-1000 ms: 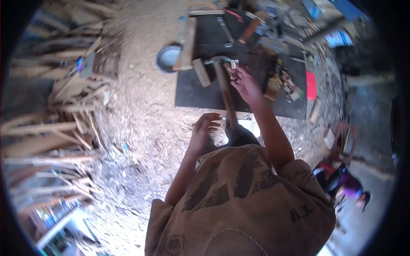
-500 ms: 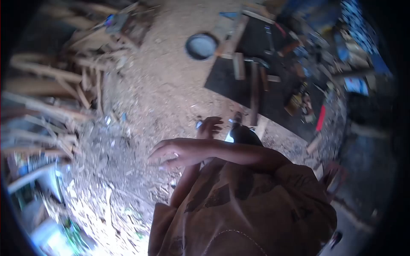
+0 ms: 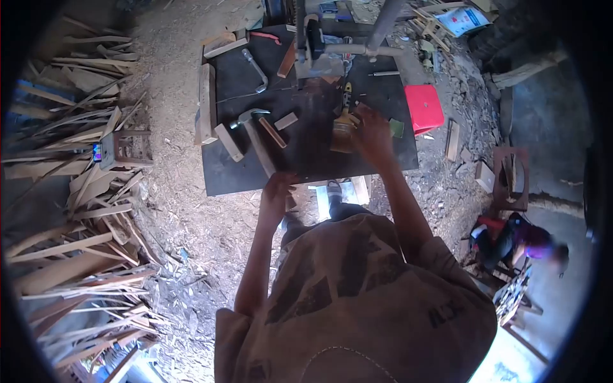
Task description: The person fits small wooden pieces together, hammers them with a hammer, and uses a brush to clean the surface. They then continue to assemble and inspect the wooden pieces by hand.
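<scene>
A claw hammer [image 3: 257,143] lies across the near left part of the dark worktable [image 3: 223,183], its handle pointing toward me over the edge. My left hand [image 3: 276,193] is closed around the lower end of that handle. On the table's right side, my right hand [image 3: 375,139] is beside a yellowish-brown container [image 3: 343,137], fingers curled at its upper right. What the fingertips hold there is too small to make out. Near the hammer head lie a small wooden block [image 3: 228,142], a thin wooden strip [image 3: 272,132] and a short light piece [image 3: 286,120].
A metal wrench [image 3: 255,71] lies farther back. A metal frame with a post [image 3: 383,25] stands over the table's far side. A red stool [image 3: 424,108] is at the right. Scrap wood [image 3: 83,249] fills the left. Another person [image 3: 520,239] sits at lower right.
My view has swung round to face the table. My arms, crossed before me earlier, are now apart: the left hand has taken hold of the hammer handle, the right has reached the container.
</scene>
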The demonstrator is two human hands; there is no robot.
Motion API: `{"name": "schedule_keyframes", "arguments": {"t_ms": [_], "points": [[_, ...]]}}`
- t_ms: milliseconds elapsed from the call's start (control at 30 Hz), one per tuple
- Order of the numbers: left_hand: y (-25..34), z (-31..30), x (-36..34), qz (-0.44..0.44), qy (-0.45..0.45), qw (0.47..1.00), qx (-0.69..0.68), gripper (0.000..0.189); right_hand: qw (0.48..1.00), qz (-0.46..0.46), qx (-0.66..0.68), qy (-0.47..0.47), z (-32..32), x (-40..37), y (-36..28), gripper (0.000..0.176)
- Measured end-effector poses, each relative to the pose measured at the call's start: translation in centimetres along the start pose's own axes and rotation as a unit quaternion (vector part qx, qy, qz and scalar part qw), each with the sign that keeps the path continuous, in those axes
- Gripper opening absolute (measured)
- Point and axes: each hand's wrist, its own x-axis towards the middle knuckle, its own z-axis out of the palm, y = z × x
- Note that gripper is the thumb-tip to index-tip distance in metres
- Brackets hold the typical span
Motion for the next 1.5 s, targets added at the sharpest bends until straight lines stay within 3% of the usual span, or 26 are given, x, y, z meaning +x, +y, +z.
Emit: {"name": "schedule_keyframes", "arguments": {"t_ms": [100, 200, 300, 400, 500, 600, 700, 733, 800, 900, 1200, 1300, 1500], "points": [[-0.6, 6.0, 3.9, 0.033, -0.019, 0.998, 0.052, 0.040, 0.983, 0.146, -0.092, -0.061, 0.5, -0.8, 6.6, 0.050], [-0.4, 11.6, 7.2, 0.088, 0.034, 0.947, 0.306, 0.060, 0.977, 0.119, -0.044, -0.172, -0.4, 0.3, 10.3, 0.053], [-0.6, 16.1, 9.3, 0.139, 0.125, 0.872, 0.452, 0.083, 0.977, 0.084, 0.099, -0.169, -0.4, 1.1, 13.5, 0.050], [-1.5, 18.6, 10.8, 0.089, 0.136, 0.842, 0.514, 0.094, 0.957, 0.153, 0.170, -0.180, 0.0, 3.0, 15.2, 0.048], [-1.1, 19.0, 11.6, 0.089, 0.128, 0.820, 0.551, 0.089, 0.996, 0.089, 0.023, 0.005, 0.1, 3.2, 14.3, 0.043], [0.1, 17.3, 12.1, 0.113, 0.107, 0.804, 0.575, 0.075, 0.996, 0.054, 0.058, -0.034, 0.2, 2.6, 13.4, 0.043], [0.0, 13.1, 13.7, 0.166, 0.163, 0.814, 0.532, 0.057, 0.999, 0.019, 0.016, -0.046, 0.2, 2.0, 11.2, 0.046], [1.7, 12.6, 13.7, 0.222, 0.232, 0.771, 0.550, 0.042, 0.999, 0.003, 0.028, -0.037, 0.7, 2.2, 10.8, 0.046], [3.4, 11.1, 13.4, 0.185, 0.285, 0.754, 0.562, 0.037, 0.998, -0.031, 0.054, -0.025, 1.5, 2.0, 10.0, 0.047], [5.0, 10.6, 11.5, 0.159, 0.277, 0.798, 0.510, 0.034, 0.995, -0.037, 0.047, -0.083, 2.2, 1.9, 9.0, 0.048], [0.4, 11.4, 4.9, 0.129, 0.175, 0.912, 0.349, 0.029, 0.992, -0.005, -0.082, -0.099, 3.0, 0.3, 6.4, 0.053], [-0.3, 11.0, 3.5, 0.119, 0.150, 0.936, 0.294, 0.026, 0.986, 0.031, -0.072, -0.144, 3.0, 0.0, 5.4, 0.051], [-1.1, 10.2, 2.4, 0.095, 0.115, 0.967, 0.206, 0.024, 0.984, 0.006, -0.116, -0.135, 4.0, -1.4, 3.8, 0.055]]}}
